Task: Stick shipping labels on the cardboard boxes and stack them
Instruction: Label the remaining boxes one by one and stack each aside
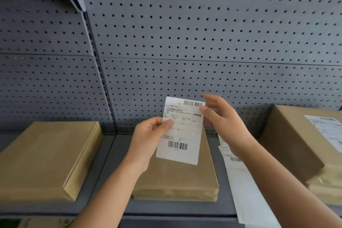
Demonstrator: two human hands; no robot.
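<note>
A white shipping label [182, 135] with two barcodes is held upright above a flat brown cardboard box [177, 177] in the middle of the shelf. My left hand [148, 139] pinches the label's left edge between thumb and fingers. At the label's top right corner, my right hand [222, 116] pinches it with thumb and forefinger while the other fingers spread loosely. A second plain box [46, 157] lies at the left. On the right, a stack of boxes [296, 140] carries a stuck-on label [327, 129] on top.
A pile of loose label sheets [240, 181] lies on the grey shelf [111, 207] between the middle box and the right stack. A grey pegboard wall [185, 42] rises directly behind. The shelf's front edge runs along the bottom.
</note>
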